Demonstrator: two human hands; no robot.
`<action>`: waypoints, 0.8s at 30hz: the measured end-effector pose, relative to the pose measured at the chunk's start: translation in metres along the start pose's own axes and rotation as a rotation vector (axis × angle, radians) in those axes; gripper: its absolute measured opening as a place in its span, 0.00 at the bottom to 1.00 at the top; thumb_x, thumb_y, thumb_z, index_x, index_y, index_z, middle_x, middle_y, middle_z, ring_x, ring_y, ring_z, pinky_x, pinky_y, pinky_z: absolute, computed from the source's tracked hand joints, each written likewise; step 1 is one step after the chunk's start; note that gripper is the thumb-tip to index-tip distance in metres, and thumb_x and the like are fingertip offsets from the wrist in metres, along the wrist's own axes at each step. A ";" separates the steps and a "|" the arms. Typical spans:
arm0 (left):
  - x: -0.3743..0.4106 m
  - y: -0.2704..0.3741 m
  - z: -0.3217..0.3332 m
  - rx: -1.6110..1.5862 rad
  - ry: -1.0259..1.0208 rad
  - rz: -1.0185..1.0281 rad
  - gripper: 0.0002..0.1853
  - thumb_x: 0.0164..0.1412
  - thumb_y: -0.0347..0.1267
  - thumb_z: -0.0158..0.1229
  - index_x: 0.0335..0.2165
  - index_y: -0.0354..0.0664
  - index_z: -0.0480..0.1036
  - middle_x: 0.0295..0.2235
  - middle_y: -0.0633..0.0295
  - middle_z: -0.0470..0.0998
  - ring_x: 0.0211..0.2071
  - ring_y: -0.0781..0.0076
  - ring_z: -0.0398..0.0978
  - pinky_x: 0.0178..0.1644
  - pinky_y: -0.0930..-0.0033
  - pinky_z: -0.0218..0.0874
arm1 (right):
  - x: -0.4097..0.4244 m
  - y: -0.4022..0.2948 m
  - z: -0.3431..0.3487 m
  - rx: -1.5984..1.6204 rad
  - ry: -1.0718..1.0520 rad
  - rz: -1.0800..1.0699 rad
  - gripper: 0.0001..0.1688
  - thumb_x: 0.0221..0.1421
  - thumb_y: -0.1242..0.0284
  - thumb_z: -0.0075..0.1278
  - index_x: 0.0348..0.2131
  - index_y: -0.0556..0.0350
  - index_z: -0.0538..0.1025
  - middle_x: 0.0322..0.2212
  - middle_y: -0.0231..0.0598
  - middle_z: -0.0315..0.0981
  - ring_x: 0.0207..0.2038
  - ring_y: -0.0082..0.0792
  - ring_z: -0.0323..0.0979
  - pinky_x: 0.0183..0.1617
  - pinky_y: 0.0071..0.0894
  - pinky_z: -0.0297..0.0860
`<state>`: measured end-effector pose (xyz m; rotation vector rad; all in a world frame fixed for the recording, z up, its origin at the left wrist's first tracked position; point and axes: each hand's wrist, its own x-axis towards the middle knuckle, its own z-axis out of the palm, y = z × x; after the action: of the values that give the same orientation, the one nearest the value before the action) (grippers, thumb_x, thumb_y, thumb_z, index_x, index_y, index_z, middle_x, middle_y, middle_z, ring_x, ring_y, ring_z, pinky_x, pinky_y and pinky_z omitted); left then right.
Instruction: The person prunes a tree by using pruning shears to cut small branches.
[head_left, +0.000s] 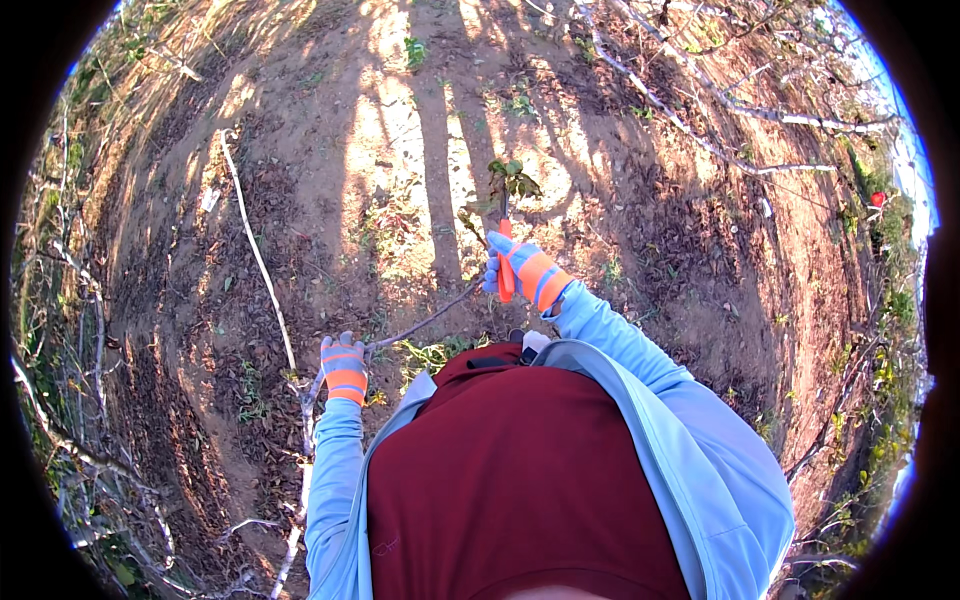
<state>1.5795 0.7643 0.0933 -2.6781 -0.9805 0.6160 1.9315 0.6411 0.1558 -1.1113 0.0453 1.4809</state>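
My left hand (345, 369), in a grey and orange striped glove, is closed around a thin branch (427, 321). The branch slants up to the right and reaches my right hand (529, 270), gloved alike. In that hand is a pruning tool with an orange handle (506, 259); its narrow metal end (505, 204) points away from me. Whether it is a saw or a pair of shears cannot be made out. A tuft of green and brown leaves (514, 178) overlaps the tool's tip. The right fingers partly hide the branch's end.
A long pale branch (255, 244) stretches ahead on the left, and a whitish limb (296, 517) passes beside my left sleeve. Bare limbs (697, 79) cross the upper right. A red fruit (878, 199) hangs at far right. Leaf litter (667, 247) covers parts of the soil.
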 end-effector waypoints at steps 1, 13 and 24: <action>0.001 -0.001 0.003 -0.007 0.006 -0.001 0.09 0.51 0.42 0.47 0.29 0.57 0.72 0.41 0.64 0.71 0.36 0.68 0.72 0.52 0.60 0.49 | -0.002 0.001 0.002 0.028 -0.003 0.024 0.21 0.48 0.57 0.52 0.26 0.56 0.66 0.17 0.35 0.64 0.22 0.38 0.69 0.28 0.44 0.71; 0.001 -0.002 -0.001 -0.038 0.029 -0.012 0.10 0.49 0.44 0.49 0.28 0.56 0.73 0.42 0.63 0.71 0.35 0.67 0.72 0.51 0.59 0.50 | -0.013 0.000 0.020 0.004 0.105 0.101 0.27 0.46 0.53 0.52 0.28 0.59 0.64 0.21 0.42 0.65 0.26 0.44 0.70 0.34 0.51 0.70; 0.003 0.000 0.009 -0.057 0.030 -0.016 0.10 0.48 0.44 0.50 0.26 0.56 0.73 0.41 0.64 0.71 0.35 0.67 0.73 0.51 0.58 0.49 | -0.004 -0.007 0.024 0.084 0.116 0.021 0.21 0.48 0.57 0.51 0.29 0.56 0.65 0.18 0.35 0.63 0.22 0.37 0.68 0.30 0.42 0.70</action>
<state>1.5772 0.7667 0.0848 -2.7177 -1.0254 0.5510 1.9222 0.6545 0.1754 -1.1297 0.1990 1.4193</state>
